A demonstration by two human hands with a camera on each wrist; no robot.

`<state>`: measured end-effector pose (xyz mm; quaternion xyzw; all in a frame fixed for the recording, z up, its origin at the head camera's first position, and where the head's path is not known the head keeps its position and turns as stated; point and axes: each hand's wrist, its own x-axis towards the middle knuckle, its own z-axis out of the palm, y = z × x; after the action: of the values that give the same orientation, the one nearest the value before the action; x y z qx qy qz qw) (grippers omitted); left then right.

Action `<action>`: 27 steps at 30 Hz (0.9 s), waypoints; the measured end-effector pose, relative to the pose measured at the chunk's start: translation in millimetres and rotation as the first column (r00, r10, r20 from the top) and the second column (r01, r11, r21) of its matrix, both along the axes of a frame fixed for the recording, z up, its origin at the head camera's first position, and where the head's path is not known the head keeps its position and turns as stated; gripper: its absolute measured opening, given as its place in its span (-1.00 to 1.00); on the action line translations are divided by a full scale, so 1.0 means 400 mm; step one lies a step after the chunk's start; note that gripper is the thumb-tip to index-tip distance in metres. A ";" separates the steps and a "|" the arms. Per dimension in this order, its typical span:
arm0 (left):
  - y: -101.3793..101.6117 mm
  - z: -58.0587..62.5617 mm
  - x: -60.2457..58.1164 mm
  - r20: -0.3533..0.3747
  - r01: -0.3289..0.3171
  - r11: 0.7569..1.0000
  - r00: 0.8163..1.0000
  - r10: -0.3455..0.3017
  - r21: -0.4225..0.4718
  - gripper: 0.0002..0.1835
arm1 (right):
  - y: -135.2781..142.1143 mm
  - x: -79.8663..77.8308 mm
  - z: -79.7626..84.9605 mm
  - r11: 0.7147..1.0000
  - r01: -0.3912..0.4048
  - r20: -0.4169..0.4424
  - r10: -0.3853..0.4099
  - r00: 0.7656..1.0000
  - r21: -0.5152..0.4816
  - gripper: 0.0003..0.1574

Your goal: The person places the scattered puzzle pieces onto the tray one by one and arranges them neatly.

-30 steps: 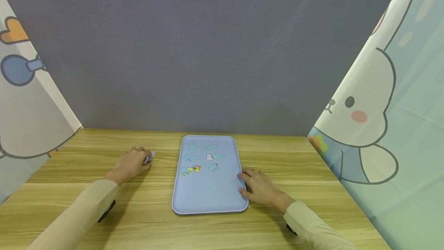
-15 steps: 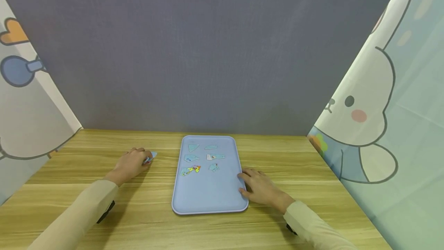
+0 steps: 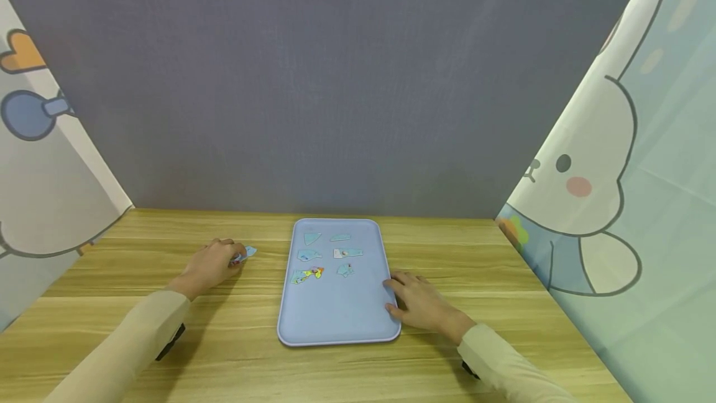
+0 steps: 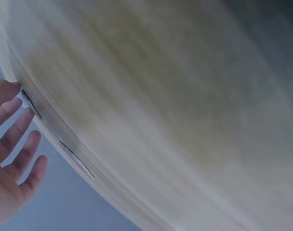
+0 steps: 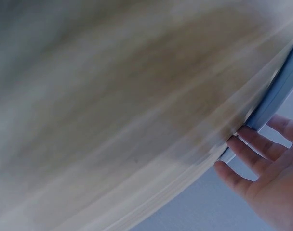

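Note:
My left hand point(image 3: 209, 266) is low over the wood-grain table, left of the tray. Its thumb and index finger are at a light-blue puzzle piece point(image 3: 250, 252), which sticks out to the right of the fingertips. The left wrist view shows this piece edge-on at the thumb tip. A second thin piece point(image 4: 76, 159) lies on the table below the loosely bent fingers. My right hand point(image 3: 416, 300) rests against the right rim of a pale blue tray point(image 3: 335, 322), fingers spread. From the right wrist, the fingertips point(image 5: 233, 139) meet the tray's edge.
Several light-blue puzzle pieces lie in two columns inside the tray, among them one with yellow figures point(image 3: 307, 275) and one with a white end point(image 3: 348, 253). A grey wall point(image 3: 335, 92) stands behind the table. Cartoon-printed cloths point(image 3: 604, 191) hang at both sides.
The piece at my left fingertips has shifted right and slightly nearer, so more of it shows. My left hand has barely moved; the right hand and the tray have stayed put.

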<state>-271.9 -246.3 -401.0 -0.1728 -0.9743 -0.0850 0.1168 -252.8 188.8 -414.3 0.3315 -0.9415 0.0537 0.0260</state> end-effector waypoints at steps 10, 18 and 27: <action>0.006 -0.001 0.000 -0.032 -0.032 0.999 0.999 0.031 -0.016 -0.75 | 0.002 0.000 -0.007 1.000 -0.003 -0.012 0.003 1.000 -0.005 -0.39; 0.005 -0.004 -0.006 -0.024 -0.034 0.999 0.999 0.035 0.015 -0.72 | 0.001 0.001 -0.003 1.000 0.001 -0.004 -0.001 1.000 -0.007 -0.39; 0.002 -0.006 -0.011 -0.005 -0.032 0.999 0.999 0.033 0.026 -0.70 | 0.001 0.001 -0.002 1.000 0.003 -0.002 -0.003 1.000 -0.001 -0.39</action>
<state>-276.3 -245.5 -403.2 -0.1556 -0.9755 -0.0950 0.1232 -252.3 189.2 -415.1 0.3300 -0.9421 0.0536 0.0273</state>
